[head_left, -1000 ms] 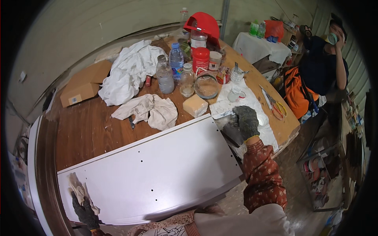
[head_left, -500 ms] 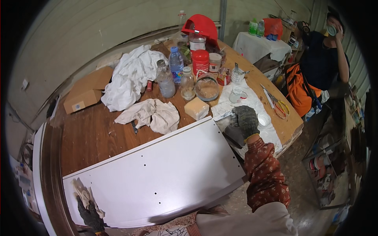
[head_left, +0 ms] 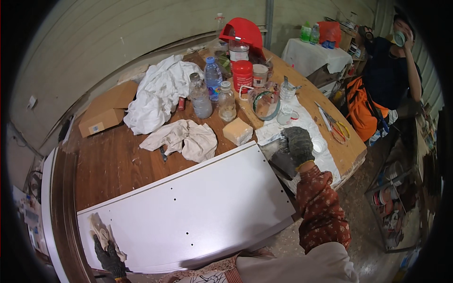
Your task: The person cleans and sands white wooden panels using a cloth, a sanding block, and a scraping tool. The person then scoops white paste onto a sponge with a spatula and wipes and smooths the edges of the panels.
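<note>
A long white panel (head_left: 155,221) with small dark holes lies across the near side of the wooden table. My left hand (head_left: 109,260), in a dark glove, is at the panel's left end, its fingers closed on a crumpled beige cloth (head_left: 104,232) that touches the surface. Beyond the panel's right end, my gloved right hand (head_left: 299,145) grips what looks like a putty knife (head_left: 271,140); its flat blade pokes out to the left and the handle is hidden in the glove. Under that hand sits a dark grey plate (head_left: 284,165) with whitish smears.
Behind the panel are a sponge block (head_left: 237,131), a beige rag (head_left: 181,140), a white cloth (head_left: 158,96), a cardboard box (head_left: 106,111), several bottles and a clear tape roll (head_left: 265,104). Yellow-red pliers (head_left: 340,131) lie at right. A person (head_left: 389,70) sits beyond the table.
The clear tape roll stands farther right on the table than before. The whole view has shifted slightly. Both my hands keep nearly the same places.
</note>
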`<state>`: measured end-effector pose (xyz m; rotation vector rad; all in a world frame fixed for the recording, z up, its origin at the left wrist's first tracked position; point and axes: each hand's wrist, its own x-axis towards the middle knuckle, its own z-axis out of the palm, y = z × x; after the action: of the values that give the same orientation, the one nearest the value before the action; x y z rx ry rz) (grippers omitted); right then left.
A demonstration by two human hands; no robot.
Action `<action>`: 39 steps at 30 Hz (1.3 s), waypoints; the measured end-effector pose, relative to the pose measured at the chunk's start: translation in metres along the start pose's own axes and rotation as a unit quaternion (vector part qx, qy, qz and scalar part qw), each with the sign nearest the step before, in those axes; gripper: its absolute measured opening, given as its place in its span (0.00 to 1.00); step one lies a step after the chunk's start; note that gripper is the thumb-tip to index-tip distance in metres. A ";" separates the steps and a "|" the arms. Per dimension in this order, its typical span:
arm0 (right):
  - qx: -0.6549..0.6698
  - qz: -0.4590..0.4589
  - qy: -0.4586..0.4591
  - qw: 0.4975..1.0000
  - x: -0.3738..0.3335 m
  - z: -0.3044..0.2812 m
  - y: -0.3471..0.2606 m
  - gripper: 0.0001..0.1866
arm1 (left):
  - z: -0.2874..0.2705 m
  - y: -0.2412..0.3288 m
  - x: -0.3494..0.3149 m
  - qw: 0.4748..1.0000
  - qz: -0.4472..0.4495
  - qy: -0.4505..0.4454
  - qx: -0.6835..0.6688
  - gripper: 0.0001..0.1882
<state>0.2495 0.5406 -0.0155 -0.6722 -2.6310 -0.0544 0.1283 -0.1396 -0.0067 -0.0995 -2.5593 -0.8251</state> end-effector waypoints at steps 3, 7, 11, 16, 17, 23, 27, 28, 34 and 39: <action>0.021 -0.007 0.023 0.999 -0.001 0.005 0.001 0.16 | 0.000 -0.007 0.000 1.000 0.014 0.006 -0.017 0.32; -0.003 -0.025 0.019 0.999 -0.002 -0.006 -0.009 0.14 | -0.002 0.002 0.001 0.998 0.006 -0.014 -0.059 0.32; 0.024 -0.060 0.108 0.992 -0.003 0.010 0.007 0.14 | -0.001 -0.011 0.002 1.000 0.016 -0.007 -0.006 0.31; 0.002 -0.050 0.066 0.997 0.002 0.013 0.009 0.13 | -0.001 -0.007 -0.002 1.000 0.009 0.002 -0.008 0.31; 0.017 -0.050 0.074 0.996 0.005 0.012 0.012 0.13 | -0.002 -0.007 -0.002 1.000 -0.003 -0.001 0.003 0.31; -0.163 0.072 0.141 0.974 0.040 -0.016 0.072 0.12 | -0.001 -0.004 -0.005 0.999 0.003 -0.003 0.048 0.30; -0.258 0.052 0.198 0.944 0.074 -0.020 0.077 0.12 | -0.002 -0.006 -0.006 0.999 0.013 0.010 0.046 0.30; -0.286 0.046 0.190 0.938 0.085 -0.012 0.075 0.11 | -0.004 -0.001 -0.006 0.999 0.008 0.007 0.032 0.30; -0.124 0.086 0.040 0.988 0.111 0.033 0.105 0.12 | 0.004 -0.001 -0.004 0.994 0.049 0.034 0.089 0.30; -0.015 0.164 -0.001 0.986 0.113 -0.019 0.061 0.23 | -0.005 0.008 -0.007 0.994 0.006 0.032 0.104 0.30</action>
<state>0.1953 0.6431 0.0439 -1.1069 -2.4901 0.0049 0.1381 -0.1357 -0.0021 -0.0228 -2.5648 -0.5431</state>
